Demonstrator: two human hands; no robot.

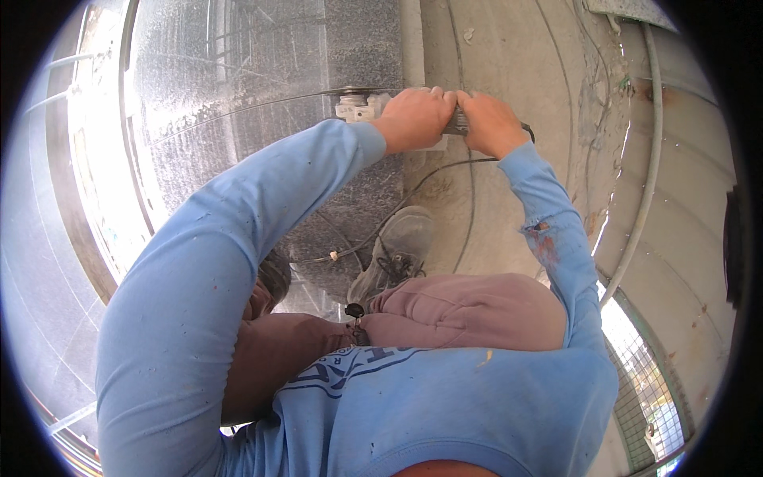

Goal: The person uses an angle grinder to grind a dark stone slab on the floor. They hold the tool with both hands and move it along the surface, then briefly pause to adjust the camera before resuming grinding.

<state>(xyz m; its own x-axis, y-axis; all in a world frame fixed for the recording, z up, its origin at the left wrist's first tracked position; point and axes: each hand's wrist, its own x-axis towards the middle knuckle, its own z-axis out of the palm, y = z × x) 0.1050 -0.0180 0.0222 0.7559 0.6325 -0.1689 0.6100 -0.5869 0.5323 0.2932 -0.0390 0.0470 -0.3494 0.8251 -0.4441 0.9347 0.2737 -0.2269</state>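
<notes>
Grips angle grinder [355, 109] with left hand [417, 119] and right hand [489, 126].
Reaches over speckled stone slab [362, 56]'s right edge, past dark cable [445, 165] crossing it near gray shoe [413, 230].

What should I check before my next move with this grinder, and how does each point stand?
1. Both hands on the grinder: ok, left hand toward its head, right hand at the rear.
2. Disc stopped: cannot tell from a still picture.
3. Hands protected: not ok, both are bare.
4. Sleeves sound: not ok, the right sleeve is torn at the forearm.
5. Cable well away from feet: not ok, it runs close by the shoe.
</notes>
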